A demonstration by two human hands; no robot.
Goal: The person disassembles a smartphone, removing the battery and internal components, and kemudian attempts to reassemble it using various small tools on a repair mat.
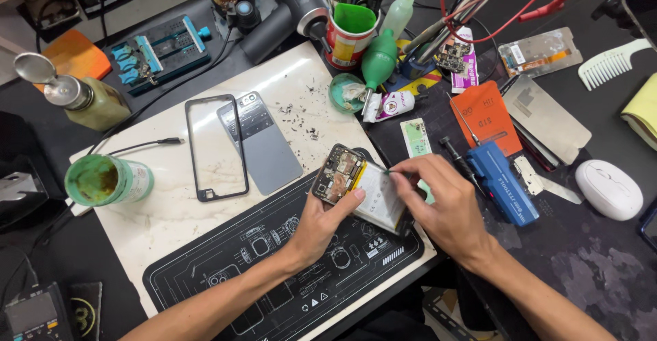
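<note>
Holding an opened phone (356,185) at the centre of the frame, the left hand (321,221) cups it from below, fingers curled around its lower edge and thumb pressed on the pale battery (380,197). The phone tilts over the black repair mat (274,272), its circuit board end toward the upper left. The right hand (445,207) comes in from the right, fingers pinched shut on a thin green-tipped tool (389,172) whose tip meets the battery's upper edge.

Just right of that hand lies a blue box-shaped tool (503,183), and further right a white mouse (608,189) sits on the dark tabletop (588,272). Left of the phone, on the white board (171,211), lie a grey back cover (261,141) and, beside it, a black phone frame (215,148). At the left edge of the board a green-rimmed jar (108,180) lies on its side.

Farther up, an orange card (487,116) and a metal plate (546,116) rest right of centre. A green squeeze bulb (378,60) and a cup (349,36) stuffed with tools stand at the upper middle. A blue clamp fixture (161,52) sits at the upper left, a pump bottle (82,98) below it, and a white comb (611,64) lies at the upper right.
</note>
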